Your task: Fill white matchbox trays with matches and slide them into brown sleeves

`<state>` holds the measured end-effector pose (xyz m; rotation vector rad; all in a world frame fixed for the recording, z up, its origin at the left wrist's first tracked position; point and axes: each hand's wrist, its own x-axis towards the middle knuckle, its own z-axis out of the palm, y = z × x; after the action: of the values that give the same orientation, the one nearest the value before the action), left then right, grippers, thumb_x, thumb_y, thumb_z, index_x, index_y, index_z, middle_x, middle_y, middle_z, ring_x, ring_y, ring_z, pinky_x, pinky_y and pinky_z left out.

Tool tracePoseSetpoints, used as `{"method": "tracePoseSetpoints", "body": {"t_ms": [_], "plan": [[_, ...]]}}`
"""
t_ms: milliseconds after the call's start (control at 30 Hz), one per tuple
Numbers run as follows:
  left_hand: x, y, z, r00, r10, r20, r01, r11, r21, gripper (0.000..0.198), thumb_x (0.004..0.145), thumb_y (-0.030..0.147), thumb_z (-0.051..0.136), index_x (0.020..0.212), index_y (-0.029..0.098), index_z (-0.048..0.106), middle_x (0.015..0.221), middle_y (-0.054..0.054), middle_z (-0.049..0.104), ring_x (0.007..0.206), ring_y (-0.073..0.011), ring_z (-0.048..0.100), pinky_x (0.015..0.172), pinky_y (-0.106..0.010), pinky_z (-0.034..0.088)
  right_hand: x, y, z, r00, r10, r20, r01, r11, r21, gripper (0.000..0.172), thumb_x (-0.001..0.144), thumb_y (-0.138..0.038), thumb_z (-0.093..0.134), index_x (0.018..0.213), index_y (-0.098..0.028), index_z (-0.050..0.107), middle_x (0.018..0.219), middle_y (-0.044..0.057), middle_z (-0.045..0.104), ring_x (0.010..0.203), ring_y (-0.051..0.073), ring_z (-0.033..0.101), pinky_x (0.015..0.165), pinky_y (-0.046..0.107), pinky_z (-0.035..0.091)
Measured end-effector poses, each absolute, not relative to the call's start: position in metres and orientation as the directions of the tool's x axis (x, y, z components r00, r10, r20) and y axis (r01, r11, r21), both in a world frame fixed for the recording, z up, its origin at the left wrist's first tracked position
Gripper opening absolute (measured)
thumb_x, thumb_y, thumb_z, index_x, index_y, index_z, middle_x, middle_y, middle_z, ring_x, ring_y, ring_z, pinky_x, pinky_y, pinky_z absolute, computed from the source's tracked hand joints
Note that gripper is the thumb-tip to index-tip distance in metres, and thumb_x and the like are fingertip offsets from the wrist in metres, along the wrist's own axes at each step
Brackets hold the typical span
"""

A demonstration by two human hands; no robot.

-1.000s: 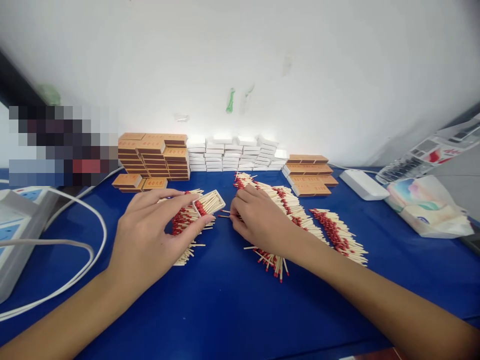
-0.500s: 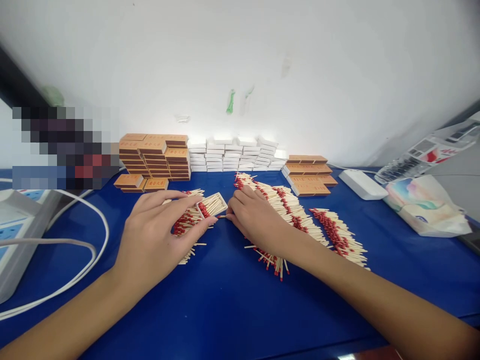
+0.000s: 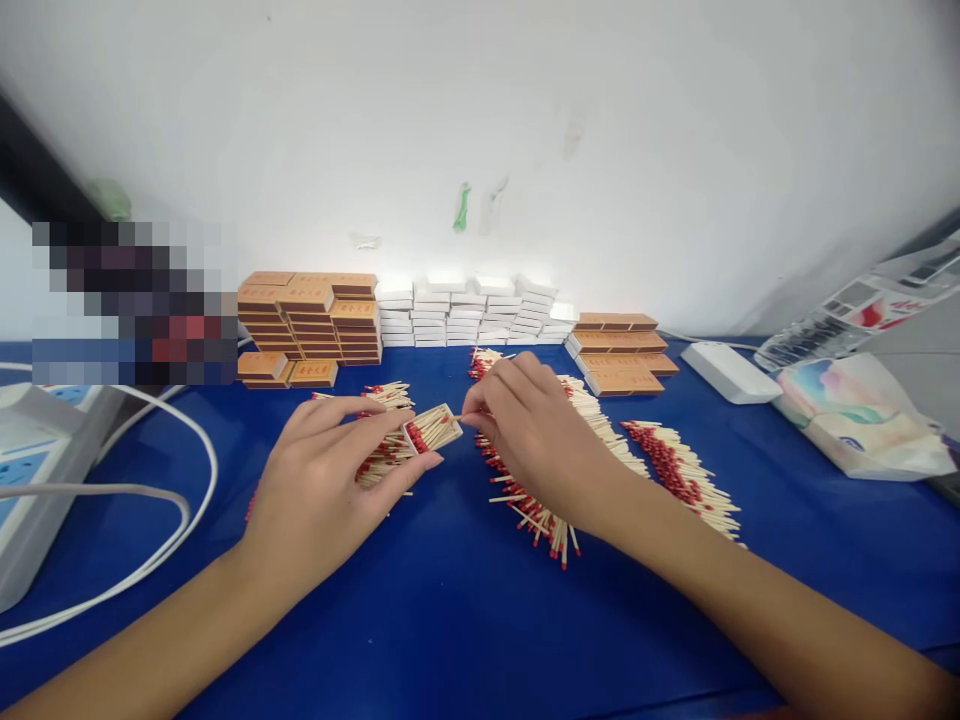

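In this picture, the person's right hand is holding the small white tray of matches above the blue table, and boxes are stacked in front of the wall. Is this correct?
Not quite: only the hand is wrong. The head view shows the left hand holding the small white tray of matches above the blue table, with boxes stacked in front of the wall.

The head camera looks forward and down over the table point(image 3: 442, 620)
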<state>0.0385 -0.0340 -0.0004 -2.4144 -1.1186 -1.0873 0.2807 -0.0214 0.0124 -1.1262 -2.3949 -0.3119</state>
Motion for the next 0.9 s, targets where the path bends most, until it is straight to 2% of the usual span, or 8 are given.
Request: {"method": "tracePoseSetpoints", "body": {"t_ms": [167,367,433,567,633,733,900], "plan": [[0.041,-0.038,-0.003,0.421,0.527,0.739,0.706,-0.701,0.098,0.031,0.09,0.041,0.081,0.11,0.018,0.075,0.105,-0.009,0.078,0.097,-0.0262,0.074,0.094,-0.044,0.056,0.271,-0.033,0.009,-0.643,0.598,0.478,0.739,0.648,0.184,0.016,0.104,-0.011,0.05,0.099,-0.014,0.064,0.101,0.013,0.064,0.096,0.028,0.047,0.087,0.042,0.039],[0.043,-0.039,-0.005,0.418,0.53,0.738,0.693,-0.711,0.119,0.031,0.09,0.04,0.082,0.111,0.019,0.074,0.106,-0.008,0.078,0.101,-0.0254,0.074,0.099,-0.043,0.055,0.271,-0.035,0.009,-0.673,0.577,0.463,0.715,0.667,0.208,0.014,0.102,-0.007,0.052,0.099,-0.013,0.065,0.102,0.013,0.065,0.098,0.028,0.049,0.089,0.043,0.039],[0.043,-0.039,-0.006,0.418,0.533,0.736,0.695,-0.709,0.119,0.031,0.089,0.04,0.082,0.111,0.02,0.074,0.105,-0.007,0.079,0.101,-0.0253,0.074,0.099,-0.043,0.055,0.272,-0.035,0.01,-0.678,0.575,0.459,0.702,0.691,0.171,0.013,0.102,-0.008,0.052,0.1,-0.013,0.064,0.103,0.013,0.065,0.099,0.027,0.049,0.089,0.042,0.04],[0.042,-0.04,-0.005,0.414,0.518,0.748,0.69,-0.715,0.114,0.032,0.089,0.041,0.083,0.111,0.019,0.074,0.105,-0.007,0.079,0.1,-0.0246,0.074,0.099,-0.042,0.056,0.281,-0.031,0.016,-0.645,0.579,0.499,0.66,0.751,-0.02,0.016,0.108,-0.015,0.047,0.102,-0.018,0.062,0.102,0.01,0.067,0.096,0.024,0.05,0.087,0.04,0.04],[0.042,-0.039,-0.005,0.412,0.517,0.75,0.691,-0.714,0.113,0.033,0.088,0.04,0.083,0.112,0.019,0.074,0.105,-0.007,0.079,0.099,-0.0243,0.074,0.099,-0.042,0.056,0.292,-0.025,0.02,-0.583,0.609,0.537,0.677,0.73,-0.093,0.016,0.109,-0.02,0.046,0.104,-0.019,0.062,0.099,0.009,0.067,0.093,0.024,0.05,0.084,0.04,0.04],[0.041,-0.037,-0.006,0.407,0.55,0.729,0.705,-0.697,0.131,0.032,0.089,0.041,0.083,0.111,0.019,0.075,0.104,-0.007,0.078,0.098,-0.0243,0.074,0.099,-0.043,0.056,0.317,-0.01,0.023,-0.5,0.668,0.552,0.742,0.658,-0.125,0.018,0.109,-0.022,0.047,0.101,-0.019,0.062,0.096,0.009,0.066,0.091,0.024,0.05,0.084,0.041,0.039],[0.04,-0.036,-0.009,0.42,0.57,0.706,0.709,-0.692,0.137,0.031,0.09,0.043,0.081,0.111,0.022,0.074,0.106,-0.007,0.077,0.101,-0.0249,0.073,0.102,-0.045,0.054,0.345,0.005,0.015,-0.591,0.733,0.337,0.723,0.666,-0.182,0.015,0.105,-0.024,0.056,0.094,-0.02,0.066,0.091,0.007,0.066,0.091,0.024,0.053,0.084,0.039,0.041]]}}
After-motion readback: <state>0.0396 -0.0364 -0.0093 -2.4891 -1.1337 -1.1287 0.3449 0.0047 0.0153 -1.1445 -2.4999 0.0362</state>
